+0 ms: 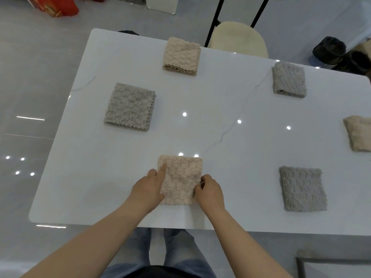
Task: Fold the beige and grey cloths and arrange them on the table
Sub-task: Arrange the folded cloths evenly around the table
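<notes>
A folded beige cloth (181,177) lies near the front edge of the white table (220,121). My left hand (149,187) rests on its left side, the index finger stretched over the cloth. My right hand (209,191) pinches its right edge. Other folded cloths lie spread out on the table: a grey cloth (130,106) at the left, a beige cloth (181,56) at the back, a grey cloth (289,79) at the back right, a beige cloth (359,133) at the right edge, a grey cloth (302,188) at the front right.
A cream chair (239,39) with black legs stands behind the table's far edge. Dark shoes (331,50) lie on the floor at the back right, and a red bag (54,6) at the back left. My legs show below the table's near edge.
</notes>
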Tool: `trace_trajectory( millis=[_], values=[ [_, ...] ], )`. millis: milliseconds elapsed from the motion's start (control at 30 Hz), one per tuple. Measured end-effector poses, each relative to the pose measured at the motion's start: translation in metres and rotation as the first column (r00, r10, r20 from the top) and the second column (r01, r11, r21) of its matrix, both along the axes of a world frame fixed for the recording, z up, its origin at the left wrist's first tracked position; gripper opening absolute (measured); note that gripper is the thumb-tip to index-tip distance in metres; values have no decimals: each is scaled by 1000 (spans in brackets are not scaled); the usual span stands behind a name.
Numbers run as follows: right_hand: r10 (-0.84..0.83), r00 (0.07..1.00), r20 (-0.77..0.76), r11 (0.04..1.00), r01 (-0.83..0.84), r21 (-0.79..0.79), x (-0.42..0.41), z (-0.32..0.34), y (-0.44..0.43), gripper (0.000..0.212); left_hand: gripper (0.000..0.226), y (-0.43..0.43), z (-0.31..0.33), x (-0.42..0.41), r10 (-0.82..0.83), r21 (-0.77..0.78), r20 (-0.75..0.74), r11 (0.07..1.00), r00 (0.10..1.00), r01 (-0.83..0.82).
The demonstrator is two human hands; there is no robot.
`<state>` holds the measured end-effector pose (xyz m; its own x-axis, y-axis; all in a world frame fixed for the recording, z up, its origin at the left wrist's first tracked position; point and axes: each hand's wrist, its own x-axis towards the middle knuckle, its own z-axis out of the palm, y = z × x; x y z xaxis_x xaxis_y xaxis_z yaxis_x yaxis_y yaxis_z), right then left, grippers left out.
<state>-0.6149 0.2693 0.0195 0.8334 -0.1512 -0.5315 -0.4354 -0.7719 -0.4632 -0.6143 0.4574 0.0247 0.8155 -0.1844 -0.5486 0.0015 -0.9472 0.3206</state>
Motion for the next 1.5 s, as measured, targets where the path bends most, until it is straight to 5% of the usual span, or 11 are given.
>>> trace_trajectory(
  millis=[1500],
  values=[
    [-16, 999, -32, 1000, 16, 15, -15, -5, 6, 21, 84, 18, -6, -18, 65, -54, 38, 997, 997, -63]
  ],
)
